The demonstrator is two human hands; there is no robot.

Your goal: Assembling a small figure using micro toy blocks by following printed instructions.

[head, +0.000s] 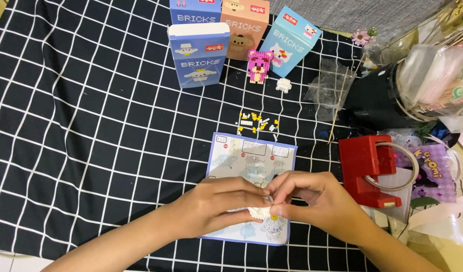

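My left hand (219,204) and my right hand (312,199) meet over a blue-edged instruction sheet (251,156) on the checked cloth. Together they pinch a small white brick model (260,212), mostly hidden by my fingers. A scatter of tiny white and yellow bricks (257,122) lies just beyond the sheet. Farther back stand a pink brick figure (258,64) and a small white brick piece (284,84).
Several brick-set boxes stand at the back: a blue one (198,55), an orange one (246,27), a light blue one (292,40). A red tape dispenser (367,168) sits at right, with a clear plastic bag (334,88) and clutter beyond. The black white-grid cloth (90,126) covers the table.
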